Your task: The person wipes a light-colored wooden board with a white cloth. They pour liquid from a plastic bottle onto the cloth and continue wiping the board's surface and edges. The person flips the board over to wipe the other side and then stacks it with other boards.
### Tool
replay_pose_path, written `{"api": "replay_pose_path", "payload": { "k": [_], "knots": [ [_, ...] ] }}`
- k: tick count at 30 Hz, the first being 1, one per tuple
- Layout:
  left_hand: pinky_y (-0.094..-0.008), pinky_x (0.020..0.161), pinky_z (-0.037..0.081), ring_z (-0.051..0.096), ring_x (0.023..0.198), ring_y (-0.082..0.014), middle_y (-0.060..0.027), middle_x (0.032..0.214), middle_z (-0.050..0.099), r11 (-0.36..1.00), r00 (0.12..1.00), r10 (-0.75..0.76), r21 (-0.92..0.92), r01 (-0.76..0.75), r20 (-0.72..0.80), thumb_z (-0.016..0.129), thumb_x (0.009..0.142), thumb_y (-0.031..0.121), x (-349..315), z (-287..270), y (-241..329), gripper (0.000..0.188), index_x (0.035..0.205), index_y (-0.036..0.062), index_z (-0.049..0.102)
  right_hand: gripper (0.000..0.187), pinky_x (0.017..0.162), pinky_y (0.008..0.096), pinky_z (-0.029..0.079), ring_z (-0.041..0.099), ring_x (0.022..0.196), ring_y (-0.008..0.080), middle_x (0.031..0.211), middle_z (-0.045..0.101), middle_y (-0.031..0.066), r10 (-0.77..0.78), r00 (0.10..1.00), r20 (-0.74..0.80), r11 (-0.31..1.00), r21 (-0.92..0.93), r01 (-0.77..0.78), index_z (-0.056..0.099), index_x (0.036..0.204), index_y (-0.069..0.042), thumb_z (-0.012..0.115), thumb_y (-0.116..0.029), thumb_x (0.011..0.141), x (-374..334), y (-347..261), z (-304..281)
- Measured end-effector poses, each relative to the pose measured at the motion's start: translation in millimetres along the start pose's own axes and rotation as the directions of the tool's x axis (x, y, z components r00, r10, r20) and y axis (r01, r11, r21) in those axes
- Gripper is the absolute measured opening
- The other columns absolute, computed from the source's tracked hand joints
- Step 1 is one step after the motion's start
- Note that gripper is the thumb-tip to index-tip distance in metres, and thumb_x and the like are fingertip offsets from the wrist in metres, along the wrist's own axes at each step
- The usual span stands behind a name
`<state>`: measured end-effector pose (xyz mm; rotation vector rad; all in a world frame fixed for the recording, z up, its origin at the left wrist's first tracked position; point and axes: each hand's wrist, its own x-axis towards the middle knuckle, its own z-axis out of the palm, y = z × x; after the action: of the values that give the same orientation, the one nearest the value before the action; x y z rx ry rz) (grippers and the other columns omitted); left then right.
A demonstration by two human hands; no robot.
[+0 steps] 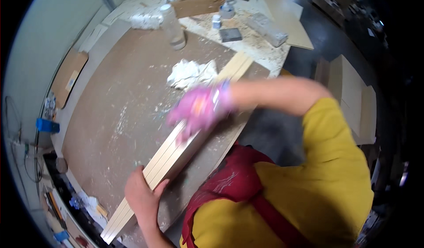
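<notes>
Grips the stack of pale wooden strips [164,160] near its lower end with the bare left hand [142,197], between thumb and fingers. Lays the blurred, pink-gloved right hand [201,108] over the middle; cannot tell whether closed there. Has the stack diagonally on the brown tabletop [110,115], just beside a crumpled white cloth [189,74].

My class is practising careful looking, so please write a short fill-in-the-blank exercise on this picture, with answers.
The right hand wears a ____ glove. The left hand holds long strips made of ____. The crumpled cloth is ____. The person's shirt is ____.

Missing words: pink; wood; white; yellow.
</notes>
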<state>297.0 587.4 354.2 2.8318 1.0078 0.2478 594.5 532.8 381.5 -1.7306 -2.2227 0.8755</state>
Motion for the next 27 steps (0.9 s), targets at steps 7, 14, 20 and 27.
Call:
{"api": "replay_pose_path", "payload": {
  "k": [7, 14, 20, 27],
  "knots": [
    [-0.0398, 0.066, 0.043, 0.054, 0.077, -0.0323, -0.0129, 0.084, 0.055, 0.999, 1.000, -0.017, 0.030, 0.017, 0.000, 0.074, 0.063, 0.046, 5.1, -0.5, 7.2, 0.060, 0.098, 0.0016, 0.054, 0.076, 0.091, 0.0399, 0.046, 0.056, 0.109, 0.0340, 0.123, 0.052, 0.0188, 0.320, 0.947, -0.017, 0.889, -0.342, -0.306, 0.037, 0.138, -0.012, 0.068, -0.045, 0.077, 54.5, 136.2, -45.3],
    [-0.0393, 0.067, 0.042, 0.054, 0.078, -0.0321, -0.0131, 0.084, 0.055, 1.000, 1.000, -0.023, 0.015, 0.023, 0.002, 0.074, 0.063, 0.047, 8.3, 0.6, 4.1, 0.060, 0.096, 0.0012, 0.054, 0.060, 0.092, 0.0409, 0.046, 0.054, 0.111, 0.0326, 0.122, 0.052, 0.0169, 0.278, 0.912, 0.302, 0.892, -0.434, -0.128, 0.051, 0.129, -0.016, 0.070, -0.025, 0.073, 109.5, 202.0, -9.6],
    [-0.0419, 0.069, 0.042, 0.053, 0.081, -0.0363, -0.0156, 0.087, 0.055, 0.996, 0.995, -0.087, 0.010, 0.086, 0.052, 0.076, 0.061, 0.045, 9.1, -2.4, 3.7, 0.061, 0.097, 0.0006, 0.053, 0.045, 0.085, 0.0353, 0.050, 0.060, 0.096, 0.0262, 0.103, 0.059, 0.0112, 0.008, 0.975, -0.221, 0.972, 0.230, 0.044, 0.057, 0.119, -0.007, 0.058, -0.031, 0.081, 14.0, 70.6, -84.0],
    [-0.0429, 0.071, 0.043, 0.054, 0.084, -0.0394, -0.0169, 0.088, 0.055, 1.000, 1.000, 0.002, -0.016, -0.002, 0.004, 0.080, 0.057, 0.024, 6.4, 7.1, 3.0, 0.057, 0.101, 0.0021, 0.053, 0.028, 0.079, 0.0418, 0.048, 0.059, 0.088, 0.0243, 0.094, 0.060, 0.0059, -0.282, 0.641, -0.714, 0.888, -0.448, -0.108, 0.063, 0.099, -0.018, 0.060, -0.034, 0.076, -78.5, 73.3, 18.9]
  ]
}}
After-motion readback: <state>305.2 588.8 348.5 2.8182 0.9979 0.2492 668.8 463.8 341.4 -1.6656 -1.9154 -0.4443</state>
